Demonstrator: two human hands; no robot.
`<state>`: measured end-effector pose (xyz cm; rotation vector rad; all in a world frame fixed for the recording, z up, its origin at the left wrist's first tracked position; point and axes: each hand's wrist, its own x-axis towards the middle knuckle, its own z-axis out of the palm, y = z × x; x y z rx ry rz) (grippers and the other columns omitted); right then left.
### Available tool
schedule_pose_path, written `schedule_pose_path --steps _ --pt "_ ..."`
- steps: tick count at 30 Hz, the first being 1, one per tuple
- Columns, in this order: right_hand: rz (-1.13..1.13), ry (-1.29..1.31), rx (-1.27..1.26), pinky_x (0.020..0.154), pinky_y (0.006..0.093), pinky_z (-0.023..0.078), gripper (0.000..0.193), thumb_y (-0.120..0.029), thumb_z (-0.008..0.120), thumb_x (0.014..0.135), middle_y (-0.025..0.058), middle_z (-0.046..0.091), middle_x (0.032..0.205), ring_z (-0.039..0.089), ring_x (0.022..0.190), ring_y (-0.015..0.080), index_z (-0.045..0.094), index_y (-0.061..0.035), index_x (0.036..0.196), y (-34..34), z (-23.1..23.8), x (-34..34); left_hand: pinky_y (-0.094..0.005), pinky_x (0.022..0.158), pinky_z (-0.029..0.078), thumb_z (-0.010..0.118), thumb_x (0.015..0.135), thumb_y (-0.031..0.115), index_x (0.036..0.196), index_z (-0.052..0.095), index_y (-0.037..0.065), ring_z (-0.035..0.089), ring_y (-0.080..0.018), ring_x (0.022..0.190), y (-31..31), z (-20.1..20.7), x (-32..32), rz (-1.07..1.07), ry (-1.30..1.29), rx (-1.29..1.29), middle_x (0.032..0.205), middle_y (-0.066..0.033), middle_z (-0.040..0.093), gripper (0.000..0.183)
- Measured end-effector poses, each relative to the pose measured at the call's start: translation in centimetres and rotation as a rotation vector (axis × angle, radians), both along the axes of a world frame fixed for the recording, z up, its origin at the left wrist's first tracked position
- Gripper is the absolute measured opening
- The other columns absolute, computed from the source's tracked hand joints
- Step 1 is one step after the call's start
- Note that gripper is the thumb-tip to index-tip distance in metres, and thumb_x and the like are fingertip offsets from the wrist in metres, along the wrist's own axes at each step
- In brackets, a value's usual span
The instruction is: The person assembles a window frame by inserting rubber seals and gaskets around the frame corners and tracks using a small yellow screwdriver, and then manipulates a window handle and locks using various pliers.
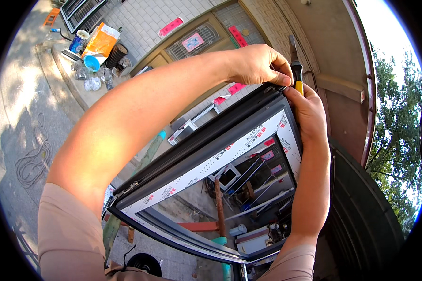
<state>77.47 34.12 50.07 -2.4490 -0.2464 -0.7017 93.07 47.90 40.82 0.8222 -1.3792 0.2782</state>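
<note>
A dark window frame [206,140] with white, red-printed protective film stands tilted in front of me, its glass [187,206] showing the yard behind. At its upper right corner my left hand [255,65] is closed, thumb and fingertips pinched together on the edge; anything small between them is hidden. My right hand [309,110] comes up along the frame's right side, its thumb at the same corner. In its grip is a flat-bladed hand tool [297,70] with a black and yellow handle, blade pointing up and away from the frame.
Buckets [79,40], an orange-and-white bag [103,40] and plastic scraps lie by the tiled wall at far left. Coiled rope [33,161] is on the ground. A green post [150,150] and a red beam [199,226] are below and behind the frame. A dark corrugated panel [361,201] rises at right.
</note>
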Motion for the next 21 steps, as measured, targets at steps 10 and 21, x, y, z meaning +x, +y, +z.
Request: schedule_pose_path --steps 10,21 --pt "0.014 0.006 0.003 0.069 0.0231 0.057 0.027 -0.015 0.079 0.102 0.0031 0.076 0.094 0.070 0.075 0.0073 0.074 0.0035 0.121 -0.1 0.0 0.0 -0.0302 0.099 0.052 0.075 0.109 0.022 0.116 0.077 0.002 0.067 -0.0118 0.104 0.3 0.2 -0.7 0.065 -0.013 0.019 0.108 -0.0031 0.077 0.022" --pt "0.070 0.047 0.098 0.064 0.0212 0.050 0.031 -0.027 0.085 0.099 -0.0009 0.069 0.086 0.062 0.068 0.0055 0.075 -0.0012 0.114 -0.6 0.8 -0.3 -0.0271 0.087 0.052 0.071 0.110 0.021 0.116 0.076 0.003 0.063 -0.0076 0.094 0.8 0.3 -0.3 0.070 -0.036 0.039 0.104 -0.0007 0.075 0.019"
